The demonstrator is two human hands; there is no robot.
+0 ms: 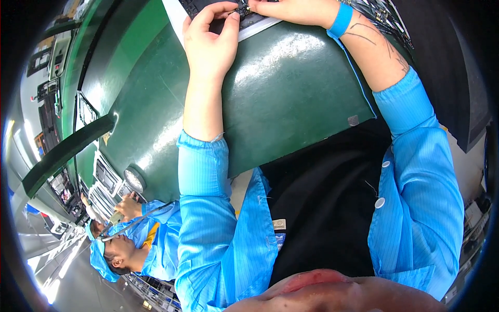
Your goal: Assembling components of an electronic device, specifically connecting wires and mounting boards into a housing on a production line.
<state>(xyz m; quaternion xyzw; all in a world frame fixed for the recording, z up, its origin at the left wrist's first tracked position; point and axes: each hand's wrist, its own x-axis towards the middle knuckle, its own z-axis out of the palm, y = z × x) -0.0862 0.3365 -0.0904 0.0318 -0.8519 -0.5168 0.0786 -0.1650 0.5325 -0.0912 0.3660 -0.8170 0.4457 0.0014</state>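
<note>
My left hand (212, 44) is at the top edge, its thumb and forefinger pinching a small dark part (242, 10). From the right, my right hand (297, 10) meets the same part with its fingertips pressed together; whatever they grip is too small to make out. Both hands are over a white-edged panel (260, 27) with a black inner area, cut off by the top of the picture. Around my right wrist goes a blue wrist strap (341, 20), its thin cord (357, 75) running down to the mat's near corner.
A green mat (291, 99) covers the bench. Many thin metallic pieces (382, 21) lie bunched at the upper right. Left of me sit a round lamp-like disc (134, 178), a long dark bar (67, 153) and a co-worker in a blue smock (161, 239).
</note>
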